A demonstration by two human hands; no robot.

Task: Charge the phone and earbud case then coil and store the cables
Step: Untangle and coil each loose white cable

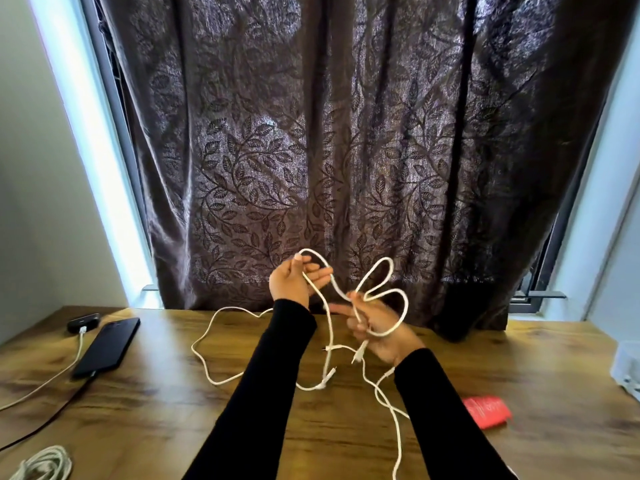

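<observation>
Above the wooden table (156, 427), both hands are raised with a long white cable (384, 271) between them. My left hand (294, 282) pinches a stretch of it between thumb and fingers. My right hand (377, 327) grips two loops of the same cable. Its loose length trails down onto the table in a wide bend (207, 362). At the far left lies a black phone (107, 346) with a dark cable in its near end. Behind it sits a small black earbud case (83, 322) with a white cable (52, 379) plugged in.
A coiled pale cable (45, 464) lies at the table's near left corner. A red pouch (486, 410) rests on the right side. A clear plastic container (628, 365) stands at the right edge. A dark leaf-patterned curtain (346, 150) hangs behind the table.
</observation>
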